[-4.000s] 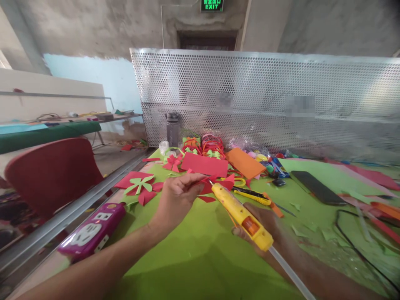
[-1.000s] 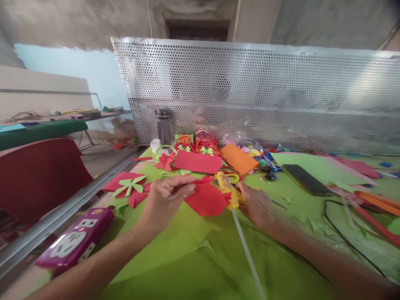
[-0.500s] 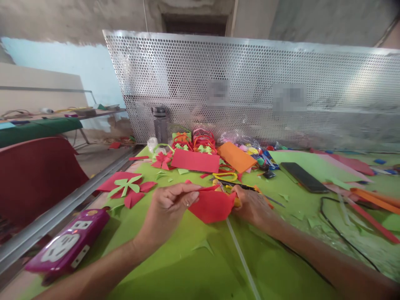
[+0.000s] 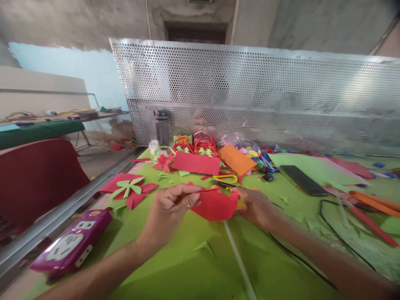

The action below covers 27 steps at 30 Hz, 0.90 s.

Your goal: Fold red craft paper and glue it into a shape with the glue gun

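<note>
My left hand [image 4: 176, 206] pinches a folded piece of red paper [image 4: 215, 205] between thumb and fingers, near the middle of the view. At the paper's right edge, my right hand [image 4: 254, 206] is closed around yellow-handled scissors [image 4: 241, 204]. Only a bit of their handle shows below the fingers, and the blades are mostly behind the paper. Just beyond the paper lies another yellow loop handle [image 4: 225, 179], with dark blades beside it. Left of my left hand, a light green paper cutout [image 4: 127, 186] rests on red petal-shaped paper [image 4: 136, 199].
A purple power strip [image 4: 73, 243] sits at the left edge. Behind the hands are a red paper rectangle [image 4: 196, 163], an orange one [image 4: 237, 159] and a grey bottle [image 4: 162, 128]. A phone [image 4: 303, 180] and a black cable [image 4: 343, 233] lie right. A perforated metal panel [image 4: 193, 75] stands behind.
The view has tipped slightly upward. My right hand has turned a little over the scissors, covering more of them. The left hand keeps its pinch on the red paper.
</note>
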{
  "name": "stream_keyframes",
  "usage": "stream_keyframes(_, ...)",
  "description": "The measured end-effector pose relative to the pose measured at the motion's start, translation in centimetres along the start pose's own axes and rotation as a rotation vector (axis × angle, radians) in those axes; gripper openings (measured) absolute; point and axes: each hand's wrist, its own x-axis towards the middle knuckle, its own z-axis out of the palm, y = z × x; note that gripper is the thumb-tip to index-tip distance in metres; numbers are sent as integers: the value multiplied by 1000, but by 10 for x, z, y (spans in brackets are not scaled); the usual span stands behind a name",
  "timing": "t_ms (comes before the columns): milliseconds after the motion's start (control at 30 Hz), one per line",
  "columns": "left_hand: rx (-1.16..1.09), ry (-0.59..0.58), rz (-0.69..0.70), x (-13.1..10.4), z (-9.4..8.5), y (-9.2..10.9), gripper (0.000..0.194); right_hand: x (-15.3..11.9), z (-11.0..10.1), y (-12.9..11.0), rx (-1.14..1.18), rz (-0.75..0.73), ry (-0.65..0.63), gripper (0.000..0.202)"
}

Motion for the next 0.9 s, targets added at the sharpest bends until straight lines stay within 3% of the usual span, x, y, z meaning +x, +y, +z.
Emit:
stream_keyframes(100, -16, -23, -10, -3, 3, 2, 11, -4, -17, -7, 160, -15, 190, 24)
stream_keyframes(167, 30, -36, 19, -5, 5, 4, 11, -11, -24, -19, 305, -147, 386, 27)
stream_keyframes(233, 104, -51, 75, -7, 8, 6, 10, -20, -26, -33, 342, -283, 486, 31)
stream_keyframes(367, 202, -81, 182, -11, 13, 7, 11, -31, -17, -53, 311, -448, 507, 36)
stream_keyframes(533, 236, -107, 276, -15, 20, 8, 17, -27, -9, -56, 313, -515, 557, 6)
stream_keyframes(900, 396, -127, 497, -16, 21, 10, 19, -32, -7, -59, 343, -530, 566, 2)
